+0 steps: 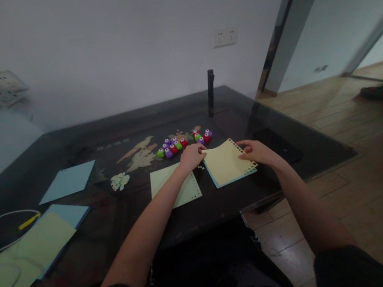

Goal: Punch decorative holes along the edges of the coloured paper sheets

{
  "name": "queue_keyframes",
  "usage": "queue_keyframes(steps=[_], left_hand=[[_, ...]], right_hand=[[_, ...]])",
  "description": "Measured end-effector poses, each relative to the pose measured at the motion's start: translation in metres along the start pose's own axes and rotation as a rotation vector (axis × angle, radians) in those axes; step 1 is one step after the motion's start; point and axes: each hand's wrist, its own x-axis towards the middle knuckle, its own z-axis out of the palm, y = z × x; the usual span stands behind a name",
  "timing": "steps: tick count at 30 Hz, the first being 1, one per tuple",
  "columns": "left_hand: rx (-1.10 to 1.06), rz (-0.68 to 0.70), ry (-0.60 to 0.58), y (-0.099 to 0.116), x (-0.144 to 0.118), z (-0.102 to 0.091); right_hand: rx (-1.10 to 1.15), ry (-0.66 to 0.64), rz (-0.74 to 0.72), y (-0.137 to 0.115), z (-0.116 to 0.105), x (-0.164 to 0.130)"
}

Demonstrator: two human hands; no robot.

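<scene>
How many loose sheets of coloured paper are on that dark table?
6 or so: yellow sheet on a blue sheet under both hands, green sheet beside, blue sheet far left, green-on-blue stack near left; more may hide beneath.

Setting: a room in a home, used for paper craft. Evidence: dark glass-topped table [73, 144] with inlaid bird-and-flower decoration, plain white wall with a socket [224, 37], wooden plank floor [366, 178], and an open doorway [303, 27] to a further room at right. On the table: a row of small coloured punches [184, 142], loose coloured paper sheets [67, 181] and a little pile of punched scraps [120, 181]; no shop or office fittings in view.
</scene>
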Motion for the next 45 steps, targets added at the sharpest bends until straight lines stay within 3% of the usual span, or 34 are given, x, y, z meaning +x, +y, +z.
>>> queue_keyframes(steps=[45], left_hand=[[-0.004, 0.06, -0.033, -0.012, 0.004, 0.007]], right_hand=[[-0.03, -0.027, -0.077, 0.008, 0.003, -0.007]])
